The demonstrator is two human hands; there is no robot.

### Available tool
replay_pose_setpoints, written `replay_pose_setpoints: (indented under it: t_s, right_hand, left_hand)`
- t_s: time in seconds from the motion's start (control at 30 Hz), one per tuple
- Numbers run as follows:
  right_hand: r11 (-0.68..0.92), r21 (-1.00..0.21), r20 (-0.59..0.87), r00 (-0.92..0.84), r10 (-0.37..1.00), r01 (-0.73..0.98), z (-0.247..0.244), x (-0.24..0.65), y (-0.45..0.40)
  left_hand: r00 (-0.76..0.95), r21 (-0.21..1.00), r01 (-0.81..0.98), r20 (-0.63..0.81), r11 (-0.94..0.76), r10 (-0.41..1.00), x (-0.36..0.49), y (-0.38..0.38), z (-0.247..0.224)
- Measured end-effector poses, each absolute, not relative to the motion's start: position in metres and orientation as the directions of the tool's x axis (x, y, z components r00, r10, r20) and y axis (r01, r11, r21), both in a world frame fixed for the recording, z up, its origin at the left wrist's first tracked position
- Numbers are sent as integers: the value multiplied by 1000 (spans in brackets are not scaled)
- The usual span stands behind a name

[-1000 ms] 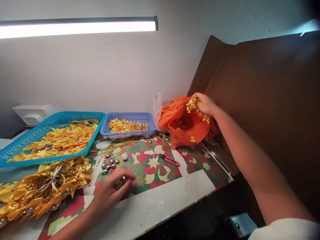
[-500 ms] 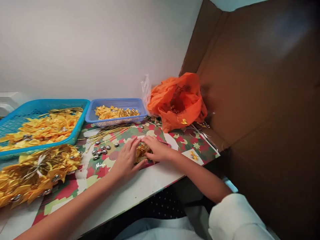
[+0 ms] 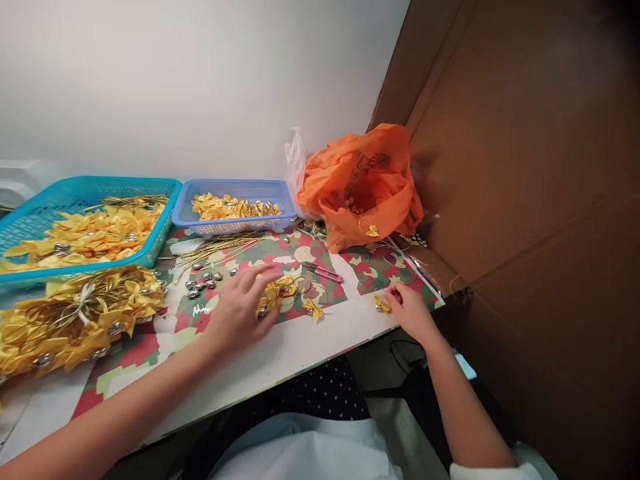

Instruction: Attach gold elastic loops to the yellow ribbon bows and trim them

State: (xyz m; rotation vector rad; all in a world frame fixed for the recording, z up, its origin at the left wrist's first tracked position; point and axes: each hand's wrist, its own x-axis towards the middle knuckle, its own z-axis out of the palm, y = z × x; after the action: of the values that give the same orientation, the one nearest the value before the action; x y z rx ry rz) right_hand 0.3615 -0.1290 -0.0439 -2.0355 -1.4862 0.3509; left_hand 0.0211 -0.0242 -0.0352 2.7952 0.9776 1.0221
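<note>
My left hand (image 3: 243, 303) is above the table, fingers spread and slightly blurred, holding nothing. Beside and partly under it lies a small pile of yellow ribbon flowers (image 3: 281, 288) with gold stems. One separate yellow flower (image 3: 313, 309) rests to the pile's right. Farther right, my right hand (image 3: 406, 308) has its thumb and fingertips pinched at a small yellow flower with a silver bell (image 3: 381, 305) by the table edge. Several silver bells (image 3: 199, 285) lie left of my left hand. A pink-handled tool (image 3: 323, 272) lies behind the flowers.
A teal basket (image 3: 173, 217) and a blue basket (image 3: 230, 229) hold yellow flowers. A tied yellow bunch (image 3: 85, 320) lies at the left. Gold stems (image 3: 215, 250), an orange bag (image 3: 333, 220) and a cardboard wall (image 3: 525, 200) are also in view.
My right hand has moved right, from the pile to the flower with the bell. My left hand has lifted slightly and shifted left. The pile, separate flower and pink-handled tool are now more exposed.
</note>
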Motion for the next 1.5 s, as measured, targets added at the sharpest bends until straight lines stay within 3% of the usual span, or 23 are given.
replay_pose_setpoints:
  t_s: [0.1,0.17,0.3,0.37,0.43,0.5,0.57,0.63,0.73,0.8,0.9,1.03,1.23,1.5]
  right_hand:
    - [-101,-675,120,243,963,731,-24,345,-115]
    - [-19,-724,130,163,978,690,-4,332,-105]
    - [230,-778,251,-47,967,585,28,295,-77]
    - [305,-768,221,-214,951,564,33,274,-59]
    - [366,-680,167,-352,921,635,31,257,-39]
    - [453,-514,150,-444,883,728,30,248,-20]
    - [448,-475,192,-408,893,757,34,252,-2]
    - [375,-443,292,-265,919,814,43,268,14]
    - [60,-305,470,96,877,950,52,302,36]
    - [-104,-264,358,197,913,959,49,321,47]
    - [-124,-266,221,186,957,956,39,337,57]
    - [-86,-300,252,166,953,950,38,345,65]
    - [-52,-357,308,170,936,933,71,360,71]
    - [-62,-310,79,91,993,949,84,376,38]
  left_hand:
    - [864,64,272,423,-960,273,33,-44,-36]
    - [938,84,178,286,-980,195,43,-48,-40]
    - [873,141,393,253,-908,417,46,-37,-49]
    - [809,135,499,281,-856,516,39,-27,-50]
    - [762,136,548,324,-825,560,31,-20,-49]
    - [740,126,565,360,-815,568,24,-15,-47]
    - [716,102,588,396,-802,575,20,-14,-46]
    - [697,77,603,434,-794,571,20,-14,-45]
    - [686,54,604,473,-795,553,22,-16,-44]
    - [682,54,599,489,-799,544,23,-17,-44]
    - [668,80,593,507,-801,545,22,-19,-42]
    - [644,117,593,524,-796,557,15,-20,-39]
    - [697,70,492,565,-868,441,6,-22,-44]
    - [695,127,381,614,-916,375,5,-25,-50]
